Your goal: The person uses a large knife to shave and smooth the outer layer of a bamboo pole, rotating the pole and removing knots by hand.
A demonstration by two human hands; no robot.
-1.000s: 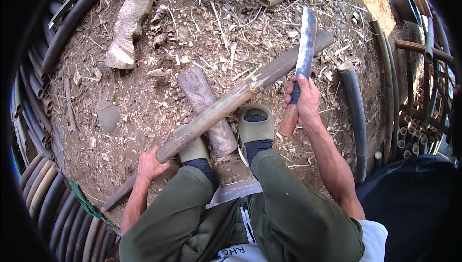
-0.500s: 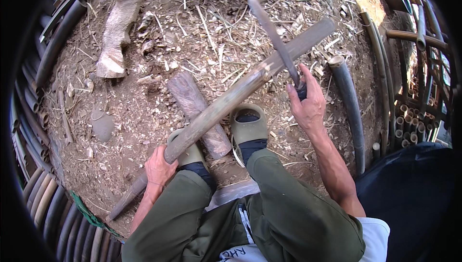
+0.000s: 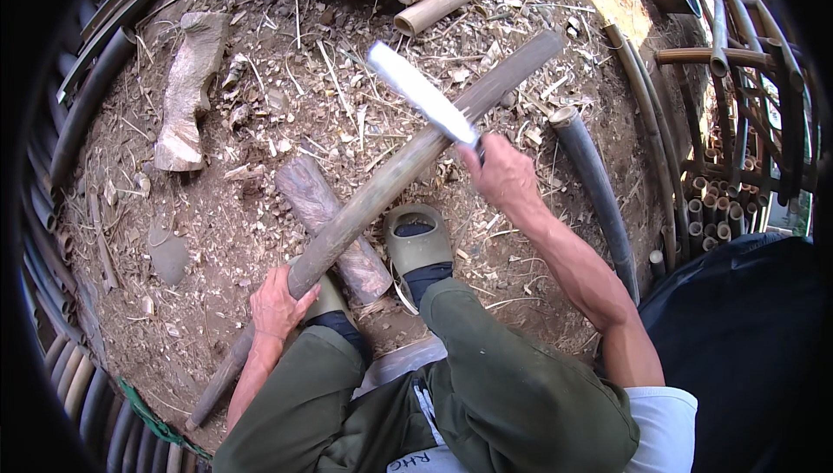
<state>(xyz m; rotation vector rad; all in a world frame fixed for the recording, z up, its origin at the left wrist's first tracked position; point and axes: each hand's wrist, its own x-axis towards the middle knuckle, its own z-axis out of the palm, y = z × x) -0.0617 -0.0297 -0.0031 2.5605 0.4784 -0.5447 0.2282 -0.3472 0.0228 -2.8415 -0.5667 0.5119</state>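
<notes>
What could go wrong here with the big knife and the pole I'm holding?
The knife in the right hand lies across the pole, angled toward the left hand gripping it lower down; a slip along the pole could reach those fingers. The foot sits right beside the pole under the blade, so a glancing cut might hit it. The pole rests on a round log and may roll.

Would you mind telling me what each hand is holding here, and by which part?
The right hand grips a broad-bladed knife by its handle. The left hand clasps the long bamboo pole near its lower end.
</notes>
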